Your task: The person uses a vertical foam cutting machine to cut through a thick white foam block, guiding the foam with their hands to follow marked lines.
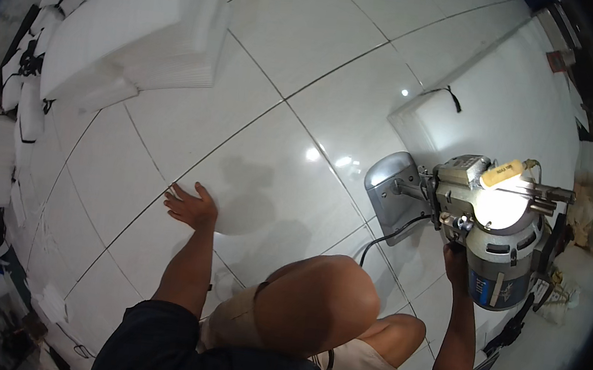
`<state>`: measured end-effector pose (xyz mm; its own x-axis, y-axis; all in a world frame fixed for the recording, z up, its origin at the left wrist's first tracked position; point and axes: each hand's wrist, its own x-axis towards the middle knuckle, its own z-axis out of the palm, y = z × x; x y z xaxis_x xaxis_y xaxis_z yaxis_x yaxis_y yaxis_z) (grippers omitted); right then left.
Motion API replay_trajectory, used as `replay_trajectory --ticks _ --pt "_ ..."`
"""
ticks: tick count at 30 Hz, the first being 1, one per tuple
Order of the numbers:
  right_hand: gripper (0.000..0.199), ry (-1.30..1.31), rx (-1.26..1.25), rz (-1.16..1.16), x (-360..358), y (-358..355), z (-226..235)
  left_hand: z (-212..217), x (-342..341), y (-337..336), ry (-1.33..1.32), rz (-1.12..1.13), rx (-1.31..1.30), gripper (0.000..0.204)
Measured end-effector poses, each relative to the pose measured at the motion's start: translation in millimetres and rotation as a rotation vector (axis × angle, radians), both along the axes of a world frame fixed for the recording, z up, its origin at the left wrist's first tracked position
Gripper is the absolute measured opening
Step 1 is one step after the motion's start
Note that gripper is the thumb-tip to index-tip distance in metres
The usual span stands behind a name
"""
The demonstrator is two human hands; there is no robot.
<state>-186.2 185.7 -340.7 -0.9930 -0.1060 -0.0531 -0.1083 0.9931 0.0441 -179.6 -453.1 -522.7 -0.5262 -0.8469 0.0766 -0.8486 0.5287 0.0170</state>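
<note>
Left hand (196, 210), empty, fingers spread, is over white tiled floor (310, 121); right hand (455, 265) is at a grey motorised machine (486, 239), fingers hidden, grip impossible to tell.

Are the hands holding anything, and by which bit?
The left hand is open, holding nothing. The right hand is at the metal machine, beside its round motor, but any grip is hidden, so I can't tell if it holds on.
</note>
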Motion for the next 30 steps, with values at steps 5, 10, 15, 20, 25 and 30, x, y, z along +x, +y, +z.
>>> replay_trajectory --ticks 5,10,15,20,25,30 --pt "0.023 0.146 0.024 0.092 6 -15 21 -11 -3 -11 -0.139 0.009 -0.077 0.076" --pt "0.034 0.206 -0.124 -0.040 -12 -10 6 0 -32 -31 -0.350 0.128 -0.038 0.076" --pt "0.048 0.267 -0.209 -0.183 -26 15 4 88 -166 -9 -1.464 -1.044 0.665 0.068" --pt "0.062 0.511 -0.281 -0.287 -58 12 -36 247 -261 201 -1.771 -0.898 0.600 0.066" --pt "0.047 0.372 -0.450 -0.404 -77 20 -10 247 -210 347 -1.869 -1.140 0.636 0.112" --pt "0.042 0.124 -0.403 -0.556 -89 27 31 133 -119 394 -1.487 -0.951 1.016 0.101"
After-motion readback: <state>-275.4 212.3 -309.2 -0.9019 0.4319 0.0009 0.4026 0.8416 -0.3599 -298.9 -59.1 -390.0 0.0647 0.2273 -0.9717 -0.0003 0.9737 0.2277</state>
